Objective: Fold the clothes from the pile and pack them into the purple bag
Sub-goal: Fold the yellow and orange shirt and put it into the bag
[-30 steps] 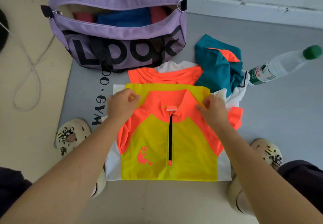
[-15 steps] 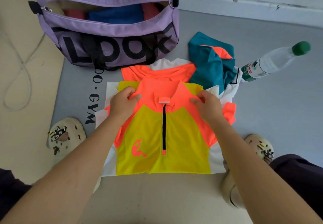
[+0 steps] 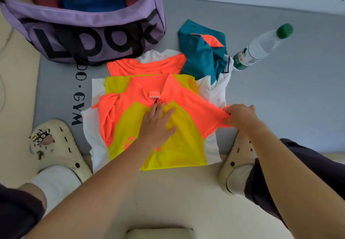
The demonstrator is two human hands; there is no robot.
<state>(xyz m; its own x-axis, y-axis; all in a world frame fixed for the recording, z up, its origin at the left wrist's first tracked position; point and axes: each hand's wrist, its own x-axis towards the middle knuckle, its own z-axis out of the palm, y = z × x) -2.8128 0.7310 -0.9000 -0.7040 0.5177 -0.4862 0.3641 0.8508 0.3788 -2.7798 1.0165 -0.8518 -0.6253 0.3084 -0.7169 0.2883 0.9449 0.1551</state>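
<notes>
Floor: cream-coloured hard surface in the near half; a grey mat [image 3: 280,93] covers the far half, printed with black letters reading "GYM" along its left part. A pale wall base with scuff marks runs along the far edge.

Purple bag [image 3: 89,24] stands at far left on the mat, zip open, black lettering on its side. Folded items in dark blue and dull red are visible inside.

Yellow-and-orange shirt [image 3: 173,145] lies flat, front up, at scene centre, straddling the mat's near edge. Half-zip runs down the chest; collar points toward the bag. It sits on top of a white garment [image 3: 97,145] whose edges show at both sides.

Left hand [image 3: 156,125]: fingers spread, palm flat, pressing on the shirt's chest just below the collar.

Right hand [image 3: 240,115]: fingers pinching the orange sleeve at the shirt's right edge, fabric drawn taut toward the right.

The left sleeve is bunched and folded inward over the shirt.

Remaining pile: an orange-and-white garment [image 3: 147,65] lies just beyond the shirt, touching the bag's base; a crumpled teal garment [image 3: 199,52] with an orange patch sits to the right of it.

A clear plastic bottle [image 3: 261,48] with a green cap lies on its side at far right of the pile.

Cream clogs [image 3: 56,145] at near left and near right of the shirt.
</notes>
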